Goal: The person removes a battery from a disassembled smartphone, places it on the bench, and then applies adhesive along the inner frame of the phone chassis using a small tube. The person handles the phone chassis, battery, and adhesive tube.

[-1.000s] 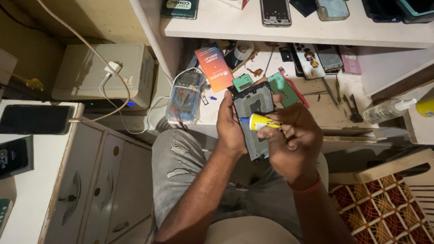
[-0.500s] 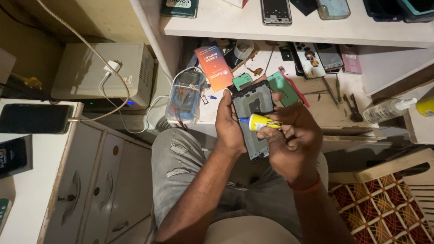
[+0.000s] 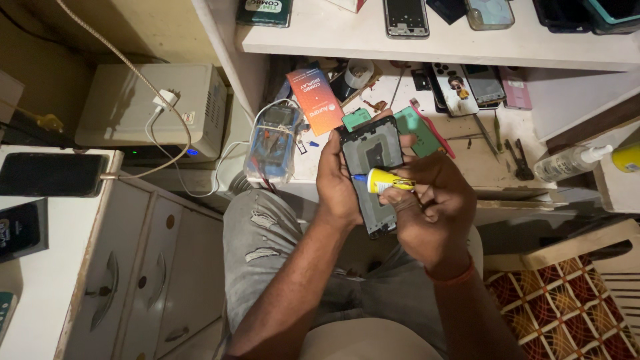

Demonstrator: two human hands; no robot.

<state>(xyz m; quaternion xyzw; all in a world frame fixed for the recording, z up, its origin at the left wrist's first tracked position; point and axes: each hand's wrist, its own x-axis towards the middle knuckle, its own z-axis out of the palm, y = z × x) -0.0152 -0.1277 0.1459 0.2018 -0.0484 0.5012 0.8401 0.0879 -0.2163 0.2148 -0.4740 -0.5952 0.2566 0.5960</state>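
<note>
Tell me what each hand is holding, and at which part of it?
The left hand holds a dark phone frame by its left long edge. The right hand holds a small yellow tube by its body, blue tip against the frame.

Warm, yellowish light falls from above and ahead of the hands, strongest on the white shelf [image 3: 347, 33] beyond them, which is close to washed out. The counter [image 3: 480, 143] just past the right hand [image 3: 427, 207] sits in the shelf's shade and looks dimmer. Below the hands the lap darkens, and deep shadow fills the gap to their right. The left hand [image 3: 337, 187] is sharp; straight edges bow outward toward the corners. A soft sheen shows on the yellow tube [image 3: 385, 180].
</note>
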